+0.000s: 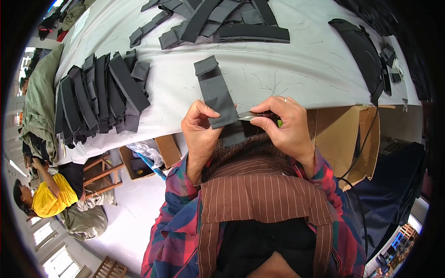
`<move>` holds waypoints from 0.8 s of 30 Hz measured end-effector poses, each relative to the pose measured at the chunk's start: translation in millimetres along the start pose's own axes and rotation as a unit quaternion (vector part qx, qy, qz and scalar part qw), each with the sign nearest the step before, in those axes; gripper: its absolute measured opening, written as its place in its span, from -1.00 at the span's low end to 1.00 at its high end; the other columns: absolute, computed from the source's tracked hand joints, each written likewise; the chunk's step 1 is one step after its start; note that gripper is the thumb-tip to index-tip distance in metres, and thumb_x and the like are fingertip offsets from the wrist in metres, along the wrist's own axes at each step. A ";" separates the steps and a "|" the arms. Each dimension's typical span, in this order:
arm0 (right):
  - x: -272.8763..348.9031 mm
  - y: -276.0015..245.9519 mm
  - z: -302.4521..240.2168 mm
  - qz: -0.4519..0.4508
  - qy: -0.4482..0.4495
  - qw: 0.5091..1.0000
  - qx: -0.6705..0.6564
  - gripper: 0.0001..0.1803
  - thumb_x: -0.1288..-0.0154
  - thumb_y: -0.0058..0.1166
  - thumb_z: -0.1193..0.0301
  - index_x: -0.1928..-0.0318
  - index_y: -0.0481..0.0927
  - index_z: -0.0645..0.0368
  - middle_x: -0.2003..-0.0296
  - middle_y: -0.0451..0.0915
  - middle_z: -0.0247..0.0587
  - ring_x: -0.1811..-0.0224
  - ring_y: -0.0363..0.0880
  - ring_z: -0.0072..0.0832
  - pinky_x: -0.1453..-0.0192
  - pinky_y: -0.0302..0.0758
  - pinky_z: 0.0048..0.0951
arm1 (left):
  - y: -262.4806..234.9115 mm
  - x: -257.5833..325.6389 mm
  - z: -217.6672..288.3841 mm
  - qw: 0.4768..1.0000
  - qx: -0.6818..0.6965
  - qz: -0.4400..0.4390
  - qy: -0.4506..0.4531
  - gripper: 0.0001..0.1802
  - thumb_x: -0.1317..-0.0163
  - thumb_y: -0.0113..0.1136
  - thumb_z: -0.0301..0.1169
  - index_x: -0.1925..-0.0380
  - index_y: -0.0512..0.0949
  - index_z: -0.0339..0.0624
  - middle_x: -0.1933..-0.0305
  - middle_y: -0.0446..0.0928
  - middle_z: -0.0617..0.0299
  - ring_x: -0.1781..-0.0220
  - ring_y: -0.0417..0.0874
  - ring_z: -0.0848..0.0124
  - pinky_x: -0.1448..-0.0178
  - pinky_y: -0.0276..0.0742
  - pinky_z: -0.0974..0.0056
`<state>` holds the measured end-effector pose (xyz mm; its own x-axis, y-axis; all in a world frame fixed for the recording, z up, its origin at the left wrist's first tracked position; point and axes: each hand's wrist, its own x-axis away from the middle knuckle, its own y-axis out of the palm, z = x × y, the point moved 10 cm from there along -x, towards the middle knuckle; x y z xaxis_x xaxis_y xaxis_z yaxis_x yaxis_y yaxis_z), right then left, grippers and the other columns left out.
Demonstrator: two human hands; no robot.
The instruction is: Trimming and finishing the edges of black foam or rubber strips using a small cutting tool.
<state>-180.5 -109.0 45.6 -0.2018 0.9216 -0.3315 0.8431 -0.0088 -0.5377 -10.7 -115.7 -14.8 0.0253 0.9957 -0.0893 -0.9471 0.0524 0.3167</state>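
Observation:
My left hand (197, 129) grips a dark grey fabric strip (219, 98) near its lower end, thumb on top. The strip's far end has a folded edge and lies over the white-covered table. Part of the cloth hangs below my fingers. In my right hand (292, 129), closed fingers hold small thread snips (246, 116), their metal blades pointing left at the strip's lower right edge. The handles are mostly hidden by my fingers.
A row of dark strips (95, 92) lies on the white table (171, 88) at left; a heap of strips (222, 21) is farther back. A black curved piece (357, 51) with a cord lies right. Cardboard boxes (340, 139) stand below the edge. A person in yellow (55, 197) is at left.

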 end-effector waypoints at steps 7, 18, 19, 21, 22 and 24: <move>1.4 1.5 -10.6 0.011 -0.036 0.998 0.053 -0.86 0.00 0.30 0.38 0.39 0.61 0.04 0.56 0.56 -0.39 0.54 0.47 -0.40 0.40 0.28 -0.40 | -3.2 1.5 0.9 0.999 -0.030 0.014 0.010 -0.75 -0.04 0.27 -0.72 0.45 0.39 -0.22 0.29 0.57 0.19 0.14 0.67 0.36 0.04 0.54 0.38; 2.1 1.8 -18.5 0.001 -0.036 0.996 0.084 -0.80 0.02 0.28 0.46 0.29 0.67 -0.02 0.61 0.45 -0.38 0.55 0.41 -0.38 0.43 0.21 -0.40 | -6.3 1.4 0.8 0.999 -0.039 0.026 0.019 -0.75 -0.02 0.27 -0.74 0.46 0.40 -0.22 0.32 0.55 0.24 0.14 0.66 0.41 0.04 0.53 0.39; 2.6 2.5 -18.6 0.001 -0.036 0.996 0.084 -0.80 0.02 0.28 0.46 0.29 0.67 -0.02 0.61 0.45 -0.38 0.55 0.41 -0.38 0.43 0.21 -0.40 | -7.2 1.6 0.9 0.998 -0.045 0.028 0.020 -0.75 -0.02 0.28 -0.73 0.46 0.40 -0.22 0.32 0.55 0.24 0.16 0.65 0.44 0.05 0.53 0.39; 4.7 4.2 -19.9 0.006 -0.047 0.990 0.132 -0.74 0.00 0.23 0.43 0.26 0.69 -0.25 0.63 0.35 -0.44 0.56 0.39 -0.44 0.47 0.21 -0.40 | -7.7 1.7 0.9 0.998 -0.052 0.029 0.022 -0.74 -0.01 0.29 -0.73 0.46 0.40 -0.22 0.32 0.55 0.25 0.18 0.64 0.47 0.06 0.52 0.40; 5.6 4.8 -19.5 0.006 -0.047 0.990 0.132 -0.74 0.00 0.23 0.43 0.26 0.69 -0.25 0.63 0.35 -0.44 0.56 0.39 -0.44 0.47 0.21 -0.40 | -8.5 1.8 0.8 0.998 -0.050 0.035 0.022 -0.74 -0.01 0.30 -0.73 0.46 0.40 -0.22 0.32 0.56 0.24 0.19 0.63 0.48 0.06 0.52 0.41; 8.0 7.2 -23.2 0.004 -0.068 0.986 0.150 -0.64 0.01 0.22 0.49 0.18 0.70 -0.26 0.64 0.31 -0.40 0.60 0.34 -0.40 0.47 0.18 -0.39 | -9.2 1.9 1.0 0.998 -0.049 0.041 0.023 -0.74 -0.01 0.30 -0.72 0.46 0.41 -0.22 0.32 0.56 0.24 0.21 0.62 0.50 0.07 0.51 0.41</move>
<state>-164.5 -92.7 57.1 -0.2787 0.8606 -0.4263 0.6640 -0.1480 -0.7329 -1.6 -114.2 -16.9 -0.0663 0.9917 -0.1102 -0.9719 -0.0392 0.2320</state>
